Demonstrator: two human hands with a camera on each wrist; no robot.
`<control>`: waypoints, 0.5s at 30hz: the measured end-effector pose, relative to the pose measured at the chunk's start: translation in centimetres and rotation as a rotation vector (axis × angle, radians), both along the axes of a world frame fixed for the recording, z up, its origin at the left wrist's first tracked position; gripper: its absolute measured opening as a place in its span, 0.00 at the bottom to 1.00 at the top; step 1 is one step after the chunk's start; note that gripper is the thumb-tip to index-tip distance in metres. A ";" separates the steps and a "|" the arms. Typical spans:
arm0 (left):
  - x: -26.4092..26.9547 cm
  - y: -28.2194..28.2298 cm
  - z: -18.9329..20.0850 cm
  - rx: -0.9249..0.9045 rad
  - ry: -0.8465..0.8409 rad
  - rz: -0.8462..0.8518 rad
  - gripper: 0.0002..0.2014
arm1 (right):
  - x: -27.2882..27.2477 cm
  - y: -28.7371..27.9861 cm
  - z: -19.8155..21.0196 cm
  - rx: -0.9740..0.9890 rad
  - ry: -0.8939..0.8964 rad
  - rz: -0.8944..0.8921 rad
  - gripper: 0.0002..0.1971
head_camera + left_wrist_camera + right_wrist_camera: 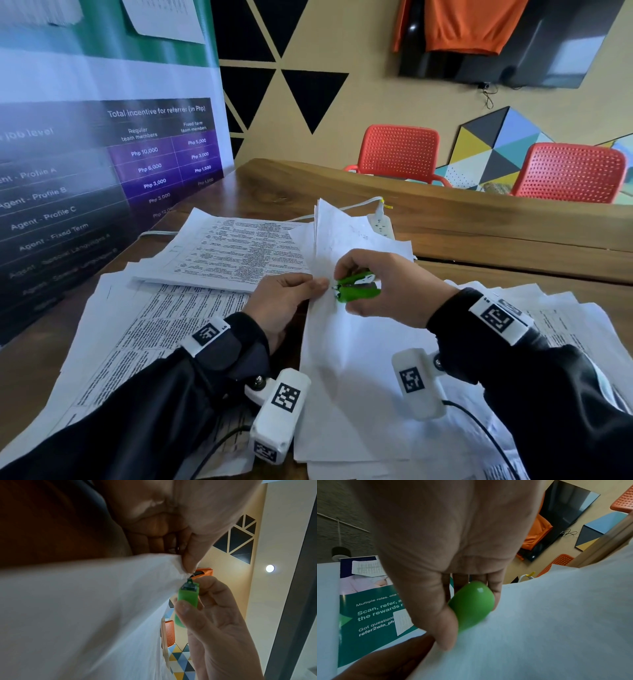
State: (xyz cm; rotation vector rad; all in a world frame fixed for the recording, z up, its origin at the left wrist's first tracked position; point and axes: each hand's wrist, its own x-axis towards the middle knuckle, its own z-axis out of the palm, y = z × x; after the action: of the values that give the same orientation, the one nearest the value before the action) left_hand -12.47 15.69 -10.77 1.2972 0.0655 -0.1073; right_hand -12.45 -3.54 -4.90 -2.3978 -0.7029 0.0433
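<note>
While a tall printed banner (pixel 102 164) stands along the far left edge of the wooden table (pixel 496 236), loose printed sheets (pixel 154 329) lie spread on the tabletop in front of it. Just right of them is the left hand (pixel 282 305), fingers curled. Its thumb and fingertips pinch the upper left edge of a sheaf of white papers (pixel 346 370). The sheaf's far end is lifted and tilted off the table, and its near end lies flat toward the person. In the left wrist view, the thumb presses down on the crumpled corner of the sheaf.

A green staple remover (pixel 358 287) touches that same corner, its dark metal teeth set against the paper edge right beside the left fingertips. The right hand (pixel 397 287) grips the remover, with fingers curled over the top and thumb underneath.

Behind the raised sheaf, a white power strip (pixel 382 224) lies on the wood. Further right, more printed pages (pixel 565 318) fan out under the right sleeve. Two red chairs (pixel 572 171) stand beyond the table's far edge.
</note>
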 end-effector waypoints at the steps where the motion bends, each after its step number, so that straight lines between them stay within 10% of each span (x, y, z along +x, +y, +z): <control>1: 0.0 0.0 0.0 0.010 0.000 -0.005 0.05 | 0.0 0.0 0.0 0.003 -0.003 0.008 0.17; 15: 1.6 1.7 1.0 0.204 -0.207 0.139 0.06 | -0.3 -0.8 1.8 0.024 -0.158 -0.117 0.17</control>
State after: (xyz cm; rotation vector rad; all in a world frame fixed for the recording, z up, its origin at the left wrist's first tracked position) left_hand -10.89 17.36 -9.75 1.4970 -0.0107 0.1561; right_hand -12.74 -4.32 -3.13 -2.4328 -0.6294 -0.2041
